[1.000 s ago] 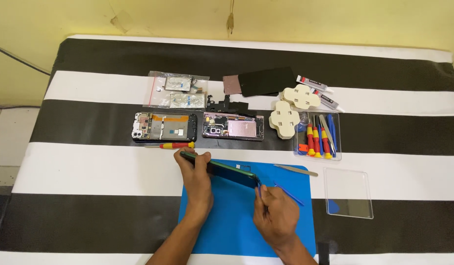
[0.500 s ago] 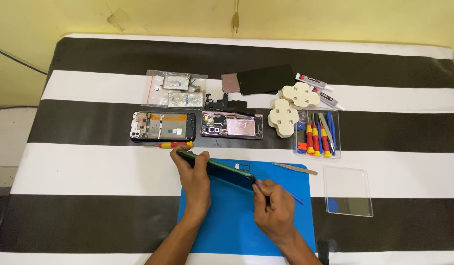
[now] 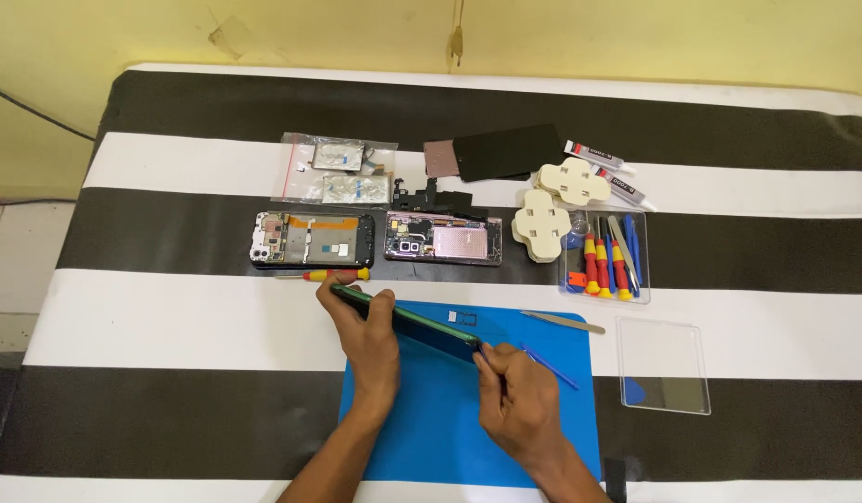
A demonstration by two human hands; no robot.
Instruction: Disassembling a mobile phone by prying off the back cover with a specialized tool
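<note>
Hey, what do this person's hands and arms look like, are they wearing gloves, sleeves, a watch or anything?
Both the left hand and the right hand are bare: no gloves show. The forearms are uncovered right down to the bottom edge of the picture, so no sleeve is in view. No watch, bracelet or ring can be made out on either wrist or on the fingers, though small details are hard to tell at this size.

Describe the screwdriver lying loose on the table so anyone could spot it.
On the striped cloth, find the two opened phones; the left phone has an orange strip. Just below it lies the screwdriver, red and yellow, alone, unlike those packed in the clear tray.
</note>
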